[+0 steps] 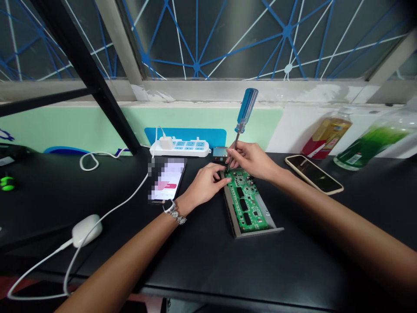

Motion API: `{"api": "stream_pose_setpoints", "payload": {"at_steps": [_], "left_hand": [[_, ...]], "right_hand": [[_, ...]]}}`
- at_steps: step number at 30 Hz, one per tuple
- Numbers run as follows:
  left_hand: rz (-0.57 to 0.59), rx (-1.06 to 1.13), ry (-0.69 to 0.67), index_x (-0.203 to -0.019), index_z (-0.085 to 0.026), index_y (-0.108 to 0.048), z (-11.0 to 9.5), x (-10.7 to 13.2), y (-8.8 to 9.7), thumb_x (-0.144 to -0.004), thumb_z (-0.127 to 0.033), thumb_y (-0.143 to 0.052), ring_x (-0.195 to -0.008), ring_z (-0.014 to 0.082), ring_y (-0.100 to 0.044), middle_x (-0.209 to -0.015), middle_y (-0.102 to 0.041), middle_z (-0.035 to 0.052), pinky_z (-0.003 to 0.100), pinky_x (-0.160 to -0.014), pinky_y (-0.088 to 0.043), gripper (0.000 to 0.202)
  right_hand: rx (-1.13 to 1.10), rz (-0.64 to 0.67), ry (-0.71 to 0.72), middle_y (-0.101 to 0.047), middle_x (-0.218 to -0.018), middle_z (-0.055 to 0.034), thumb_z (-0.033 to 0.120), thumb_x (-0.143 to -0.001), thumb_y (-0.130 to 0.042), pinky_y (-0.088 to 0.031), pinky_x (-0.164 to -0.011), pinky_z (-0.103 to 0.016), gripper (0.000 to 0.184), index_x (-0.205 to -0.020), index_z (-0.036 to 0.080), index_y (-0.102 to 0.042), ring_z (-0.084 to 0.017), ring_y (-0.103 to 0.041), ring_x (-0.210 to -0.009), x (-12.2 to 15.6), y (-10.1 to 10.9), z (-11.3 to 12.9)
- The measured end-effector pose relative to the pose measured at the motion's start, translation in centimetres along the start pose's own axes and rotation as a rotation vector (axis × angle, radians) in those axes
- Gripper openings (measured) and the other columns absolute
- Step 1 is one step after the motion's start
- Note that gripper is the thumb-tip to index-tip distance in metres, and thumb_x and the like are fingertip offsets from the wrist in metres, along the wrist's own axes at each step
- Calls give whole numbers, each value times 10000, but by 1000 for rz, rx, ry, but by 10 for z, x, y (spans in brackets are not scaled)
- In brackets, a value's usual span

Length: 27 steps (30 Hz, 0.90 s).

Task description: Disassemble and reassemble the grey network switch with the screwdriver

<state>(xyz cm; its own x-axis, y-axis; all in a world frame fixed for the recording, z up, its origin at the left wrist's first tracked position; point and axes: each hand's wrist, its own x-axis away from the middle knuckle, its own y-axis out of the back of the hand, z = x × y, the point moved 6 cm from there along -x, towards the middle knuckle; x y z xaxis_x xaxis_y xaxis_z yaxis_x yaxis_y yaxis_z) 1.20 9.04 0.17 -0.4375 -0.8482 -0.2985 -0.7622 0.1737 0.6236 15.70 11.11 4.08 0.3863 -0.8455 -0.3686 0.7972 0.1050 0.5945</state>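
A green circuit board (249,204) lies in an open grey metal casing (232,217) on the black table. My right hand (249,157) is closed around the shaft of a blue-handled screwdriver (246,111), which stands nearly upright, handle leaning slightly right. Its tip reaches down to the far left corner of the board; the exact contact point is hidden by my fingers. At that same corner my left hand (208,182) grips the casing's edge, thumb over the board and fingers on the outer side.
Left of the casing lies a lit phone (169,180); a white power strip (182,147) stands behind. A white charger (87,230) trails cable at left. A dark phone (314,174), a red-labelled bottle (327,134) and a green bottle (371,141) are at right.
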Motion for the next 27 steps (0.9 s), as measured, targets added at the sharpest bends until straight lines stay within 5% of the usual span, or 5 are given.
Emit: {"api": "stream_pose_setpoints", "payload": {"at_steps": [8, 12, 16, 23, 27], "left_hand": [[-74, 132, -36, -919, -132, -752, -1, -28, -7, -910, -272, -611, -781, 204, -672, -855, -760, 69, 331, -730, -512, 198], [-116, 125, -20, -925, -138, -775, 3, -28, -8, -899, -315, -631, -793, 229, -687, -869, -778, 78, 347, -734, -511, 230], [-123, 157, 14, -924, -157, -783, 5, -27, -7, -888, -315, -639, -864, 248, -704, -948, -786, 74, 356, -756, -517, 216], [-134, 237, 48, -911, -143, -783, 8, -27, -7, -859, -326, -678, -866, 245, -707, -924, -786, 78, 362, -767, -530, 218], [-139, 252, 57, -904, -138, -782, 8, -26, -7, -851, -310, -689, -844, 240, -706, -922, -784, 84, 358, -751, -526, 203]], "right_hand": [[174, -74, 96, -617, -853, -68, 451, -956, -518, -509, -736, -396, 326, -771, 209, -633, -227, -616, -846, -3, 5, 9], [-14, -326, 23, -662, -829, -48, 551, -850, -655, -525, -698, -383, 345, -920, 215, -616, -200, -626, -731, -6, 18, 17], [-94, -484, -15, -674, -738, -47, 595, -831, -655, -533, -604, -353, 391, -833, 206, -607, -185, -624, -638, -11, 24, 29], [-208, -218, 21, -735, -891, -93, 594, -883, -585, -513, -498, -307, 451, -954, 156, -669, -141, -598, -576, -22, 18, 35], [-260, -309, -50, -726, -875, -93, 541, -828, -686, -527, -480, -297, 415, -987, 161, -634, -143, -611, -583, -21, 26, 32]]}}
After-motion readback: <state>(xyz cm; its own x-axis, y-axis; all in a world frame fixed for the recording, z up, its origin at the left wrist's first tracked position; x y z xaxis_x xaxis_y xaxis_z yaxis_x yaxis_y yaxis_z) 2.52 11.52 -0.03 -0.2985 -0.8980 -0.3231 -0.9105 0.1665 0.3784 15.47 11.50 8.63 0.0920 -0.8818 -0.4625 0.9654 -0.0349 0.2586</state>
